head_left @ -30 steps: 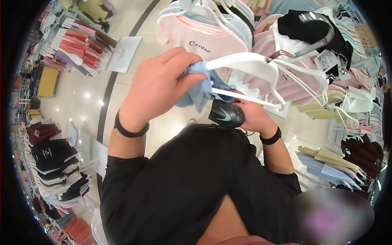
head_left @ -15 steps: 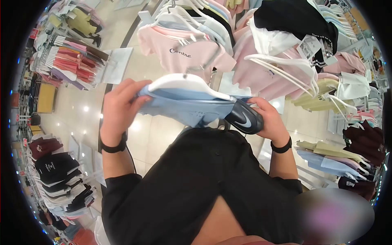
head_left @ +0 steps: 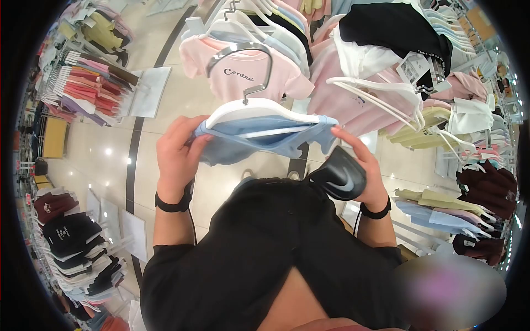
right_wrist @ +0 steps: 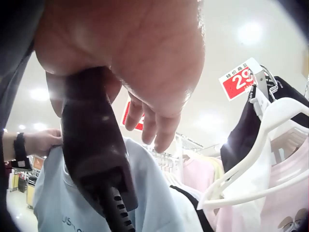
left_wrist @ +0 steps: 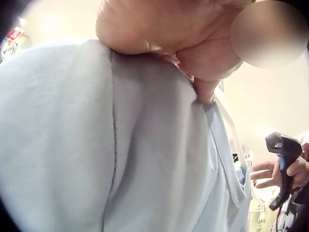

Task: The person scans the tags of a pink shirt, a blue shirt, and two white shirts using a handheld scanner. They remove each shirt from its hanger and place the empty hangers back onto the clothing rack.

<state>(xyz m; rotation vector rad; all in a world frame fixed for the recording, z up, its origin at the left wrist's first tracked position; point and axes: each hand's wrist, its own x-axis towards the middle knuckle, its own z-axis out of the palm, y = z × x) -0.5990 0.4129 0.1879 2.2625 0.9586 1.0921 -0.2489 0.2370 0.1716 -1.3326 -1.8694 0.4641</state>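
A light blue T-shirt hangs on a white hanger in front of the person, its metal hook pointing up and away. The left hand pinches the shirt and hanger at the left shoulder, thumb on the near side. In the right hand is a black handheld barcode scanner, gripped by its handle. Some right fingers stretch out toward the shirt's right shoulder, fingertips right at its edge. A cable runs from the scanner's handle in the right wrist view. The shirt's lower front is hidden in the head view.
Just beyond hangs a pink shirt lettered "Centre" on a rack. To its right are bare white hangers and a black garment. A red-and-white price sign tops the rack. More garments line the left.
The hanger, first slanting to the right, is now level, its hook upright. The left hand moved left and down. The right hand came from beneath the hanger to the right shoulder, carrying the scanner.
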